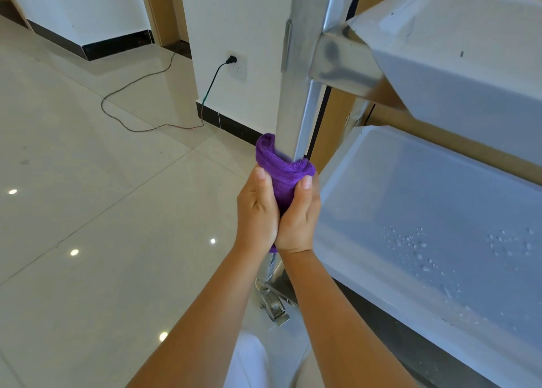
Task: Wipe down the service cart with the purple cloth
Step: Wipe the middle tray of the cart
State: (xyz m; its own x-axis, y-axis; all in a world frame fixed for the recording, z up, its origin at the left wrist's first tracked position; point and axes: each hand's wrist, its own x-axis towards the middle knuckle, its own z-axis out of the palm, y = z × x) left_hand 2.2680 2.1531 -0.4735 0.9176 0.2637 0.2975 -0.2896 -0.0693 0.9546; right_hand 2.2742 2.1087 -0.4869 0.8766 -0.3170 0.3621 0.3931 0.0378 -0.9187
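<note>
The service cart has a steel upright post (296,74) and grey plastic trays. A purple cloth (280,170) is wrapped around the lower part of that post. My left hand (256,211) and my right hand (299,214) press together around the cloth from both sides, thumbs up, squeezing it against the post. The post section under the cloth is hidden. The lower tray (434,211) lies just right of my hands and has water drops on it. The upper tray (457,50) hangs above it.
A caster wheel (274,305) sits on the floor below my hands. A thin cable (137,94) runs across the glossy tiled floor to a wall socket (234,62) behind the post. A white wall with black skirting stands beyond the cart.
</note>
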